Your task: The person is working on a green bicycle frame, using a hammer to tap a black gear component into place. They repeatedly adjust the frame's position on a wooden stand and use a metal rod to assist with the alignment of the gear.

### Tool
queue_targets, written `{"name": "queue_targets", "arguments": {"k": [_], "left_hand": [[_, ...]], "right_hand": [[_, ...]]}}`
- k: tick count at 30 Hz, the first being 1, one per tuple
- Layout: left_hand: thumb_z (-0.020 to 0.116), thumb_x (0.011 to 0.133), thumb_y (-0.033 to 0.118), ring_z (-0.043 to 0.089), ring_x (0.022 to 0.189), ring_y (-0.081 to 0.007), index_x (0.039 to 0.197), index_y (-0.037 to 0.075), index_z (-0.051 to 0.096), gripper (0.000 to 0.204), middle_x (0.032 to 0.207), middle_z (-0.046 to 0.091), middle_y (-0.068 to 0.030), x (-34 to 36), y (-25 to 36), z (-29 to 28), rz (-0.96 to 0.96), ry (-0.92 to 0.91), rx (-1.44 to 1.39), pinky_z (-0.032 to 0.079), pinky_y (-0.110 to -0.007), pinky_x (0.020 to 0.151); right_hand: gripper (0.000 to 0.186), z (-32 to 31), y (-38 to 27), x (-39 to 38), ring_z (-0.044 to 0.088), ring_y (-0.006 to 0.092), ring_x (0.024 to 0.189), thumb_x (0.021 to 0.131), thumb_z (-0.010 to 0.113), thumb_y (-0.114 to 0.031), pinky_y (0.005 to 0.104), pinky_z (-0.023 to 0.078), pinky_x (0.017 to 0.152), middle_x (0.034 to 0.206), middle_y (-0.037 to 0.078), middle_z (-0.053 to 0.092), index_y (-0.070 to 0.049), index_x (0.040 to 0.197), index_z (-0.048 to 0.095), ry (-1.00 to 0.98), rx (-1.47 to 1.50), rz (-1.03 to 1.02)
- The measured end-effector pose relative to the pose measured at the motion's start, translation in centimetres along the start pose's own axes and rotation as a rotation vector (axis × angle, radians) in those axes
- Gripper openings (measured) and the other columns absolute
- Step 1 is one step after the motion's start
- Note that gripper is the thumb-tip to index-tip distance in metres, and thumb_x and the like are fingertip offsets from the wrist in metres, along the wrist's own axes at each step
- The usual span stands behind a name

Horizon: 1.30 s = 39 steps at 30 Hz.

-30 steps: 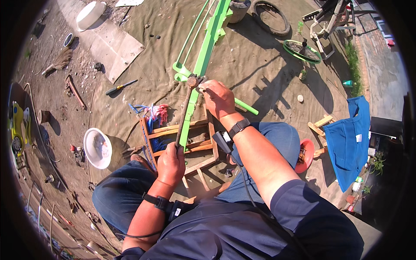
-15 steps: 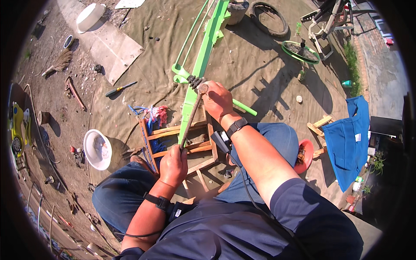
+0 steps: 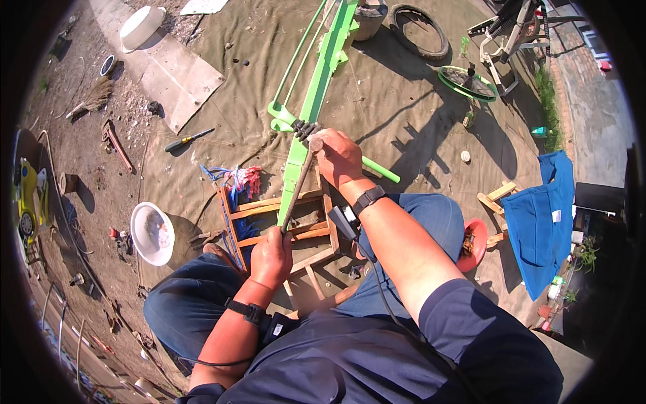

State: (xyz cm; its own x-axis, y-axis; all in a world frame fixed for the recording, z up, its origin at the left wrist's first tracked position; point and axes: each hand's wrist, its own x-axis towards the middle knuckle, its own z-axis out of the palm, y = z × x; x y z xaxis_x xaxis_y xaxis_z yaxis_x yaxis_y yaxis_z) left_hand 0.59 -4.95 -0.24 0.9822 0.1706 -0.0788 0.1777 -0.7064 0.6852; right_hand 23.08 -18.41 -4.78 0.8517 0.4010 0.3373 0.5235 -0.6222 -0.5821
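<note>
A bright green metal frame (image 3: 320, 84), like part of a bicycle frame, slants down toward me with a dark coil spring (image 3: 304, 128) on it. Along its lower part runs a long, dark metal rod (image 3: 300, 182) with a round, rusty end. My left hand (image 3: 272, 257) is closed around the rod's lower end, beside the tip of the green beam. At the upper end, just below the spring, my right hand (image 3: 338, 159) is closed on the rod; its fingertips are hidden. A wooden frame like a stool (image 3: 309, 232) lies beneath, between my legs.
A white basin (image 3: 152, 233) and a screwdriver (image 3: 188, 140) lie to the left, with a pipe wrench (image 3: 118, 145) farther out. A red bowl (image 3: 476, 244) sits by my right knee. Beyond are a tire (image 3: 418, 31), a green-rimmed wheel (image 3: 468, 83) and blue cloth (image 3: 538, 225).
The rod's round end and my right hand have shifted very slightly. Both hands keep their grip, and the green frame stays almost in place.
</note>
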Motion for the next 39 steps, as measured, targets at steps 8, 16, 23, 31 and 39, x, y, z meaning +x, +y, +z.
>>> {"name": "queue_targets", "arguments": {"k": [8, 16, 23, 31, 39], "left_hand": [[0.062, 0.090, 0.010, 0.059, 0.063, -0.0405, 0.098, 0.003, 0.051, 0.015, 0.072, 0.058, -0.0189, 0.0, -0.1, -0.1, 0.050, 0.023, 0.007, 0.046, -0.048, 0.055], [0.060, 0.091, 0.010, 0.059, 0.063, -0.0419, 0.097, 0.003, 0.050, 0.013, 0.071, 0.059, -0.0203, 0.2, 0.0, -0.1, 0.020, 0.048, -0.028, 0.045, -0.050, 0.054], [0.057, 0.094, 0.011, 0.059, 0.066, -0.0443, 0.095, 0.005, 0.050, 0.010, 0.073, 0.060, -0.0219, 1.2, 0.5, -1.4, -0.156, 0.079, -0.153, 0.044, -0.050, 0.055], [0.051, 0.100, 0.017, 0.058, 0.064, -0.0298, 0.094, 0.000, 0.053, 0.019, 0.071, 0.060, -0.0161, 1.6, -1.8, 0.2, -0.461, 0.117, -0.358, 0.046, -0.041, 0.061], [0.056, 0.095, 0.020, 0.055, 0.060, -0.0201, 0.092, -0.003, 0.055, 0.023, 0.071, 0.058, -0.0113, 2.5, -4.5, 2.2, -0.828, 0.081, -0.485, 0.045, -0.038, 0.057]], "right_hand": [[0.011, -0.1, -0.2, 0.1, 0.063, 0.0274, 0.090, 0.081, 0.062, -0.009, 0.0376, 0.053, 0.078, 0.094, 0.003, 0.065, -0.013, 0.090, 0.067, -0.006, 0.060, 0.015], [0.013, 0.2, -0.1, 0.1, 0.064, 0.0291, 0.087, 0.081, 0.062, -0.007, 0.0381, 0.053, 0.076, 0.090, 0.005, 0.066, -0.012, 0.092, 0.065, 0.014, 0.048, 0.072], [0.006, -0.9, -0.9, 1.1, 0.066, 0.0262, 0.086, 0.085, 0.067, -0.014, 0.0352, 0.054, 0.074, 0.093, 0.005, 0.067, -0.012, 0.090, 0.068, 0.049, 0.103, -0.018], [0.035, -5.2, 2.4, 1.7, 0.064, 0.0389, 0.092, 0.095, 0.051, -0.037, 0.0460, 0.049, 0.080, 0.096, 0.018, 0.069, -0.006, 0.096, 0.067, -0.048, -0.025, 0.625], [0.038, -1.2, 8.6, -5.9, 0.067, 0.0297, 0.082, 0.097, 0.048, -0.038, 0.0408, 0.051, 0.080, 0.088, 0.014, 0.070, -0.005, 0.096, 0.065, -0.443, 0.108, 0.882]]}}
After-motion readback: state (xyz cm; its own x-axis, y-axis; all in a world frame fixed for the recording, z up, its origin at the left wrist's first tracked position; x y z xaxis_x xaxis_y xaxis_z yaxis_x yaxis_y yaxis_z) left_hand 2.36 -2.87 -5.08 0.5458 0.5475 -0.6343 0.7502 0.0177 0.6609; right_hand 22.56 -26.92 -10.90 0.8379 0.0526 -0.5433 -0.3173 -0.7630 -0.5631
